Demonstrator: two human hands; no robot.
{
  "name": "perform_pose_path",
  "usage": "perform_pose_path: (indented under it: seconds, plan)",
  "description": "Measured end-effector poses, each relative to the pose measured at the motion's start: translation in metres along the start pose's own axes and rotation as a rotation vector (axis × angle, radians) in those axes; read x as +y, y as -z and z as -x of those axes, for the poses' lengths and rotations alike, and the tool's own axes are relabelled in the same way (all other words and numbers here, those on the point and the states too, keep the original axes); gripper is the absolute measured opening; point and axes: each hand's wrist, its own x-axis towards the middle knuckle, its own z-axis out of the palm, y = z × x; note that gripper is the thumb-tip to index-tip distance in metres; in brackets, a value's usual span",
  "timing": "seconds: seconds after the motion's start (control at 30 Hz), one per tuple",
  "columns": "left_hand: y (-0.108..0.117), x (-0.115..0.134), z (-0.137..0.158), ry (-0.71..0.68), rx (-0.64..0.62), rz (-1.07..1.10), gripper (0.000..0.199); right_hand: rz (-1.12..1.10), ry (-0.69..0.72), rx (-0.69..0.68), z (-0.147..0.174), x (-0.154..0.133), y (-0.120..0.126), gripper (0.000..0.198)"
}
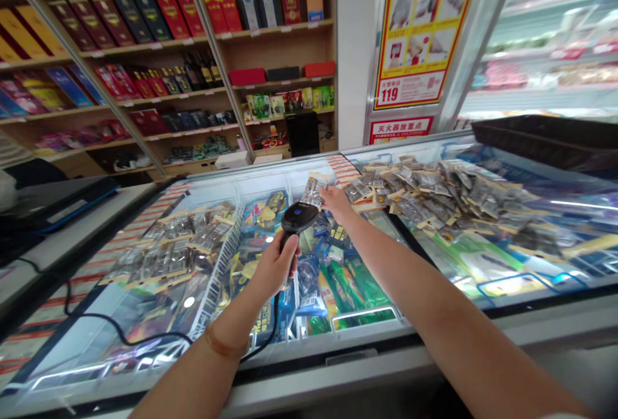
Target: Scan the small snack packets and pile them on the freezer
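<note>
My left hand (274, 266) is wrapped round the handle of a black barcode scanner (300, 214), whose cable hangs down past my wrist. Just beyond the scanner's head, my right hand (337, 203) pinches a small clear packet (313, 188) with a pale strip. The scanner head partly covers the packet's lower edge. Similar packets are heaped on the glass to the right (429, 190), close to my right hand. Another pile of packets (167, 248) lies on the glass to the left.
Below my hands is a chest freezer with colourful bagged goods (347, 277) and a white wire divider (219, 271). A dark tray (545, 142) rests at the back right. The black cable (116, 325) crosses the left glass. Shelves of boxes (270, 7) stand behind.
</note>
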Motion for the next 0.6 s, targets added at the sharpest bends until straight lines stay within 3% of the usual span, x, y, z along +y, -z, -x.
perform_pose_path:
  seconds: [0.2, 0.3, 0.4, 0.5, 0.6]
  plan:
    - [-0.001, -0.001, 0.001, 0.030, 0.023, 0.023, 0.052, 0.004, -0.039, 0.018, 0.000, 0.000, 0.000, 0.024]
    - [0.000, 0.000, 0.001, 0.050, 0.107, 0.090, 0.055, 0.014, -0.065, 0.041, 0.002, -0.004, 0.000, 0.013]
    - [0.010, 0.007, 0.000, 0.071, 0.213, 0.125, 0.057, 0.024, -0.105, 0.053, 0.008, -0.011, -0.009, 0.016]
    - [0.035, 0.022, 0.002, 0.046, 0.323, 0.132, 0.058, 0.004, -0.170, -0.006, 0.017, -0.020, -0.036, 0.017]
    - [0.072, 0.037, 0.014, 0.009, 0.429, 0.116, 0.056, -0.024, -0.229, -0.093, 0.029, -0.026, -0.086, 0.017]
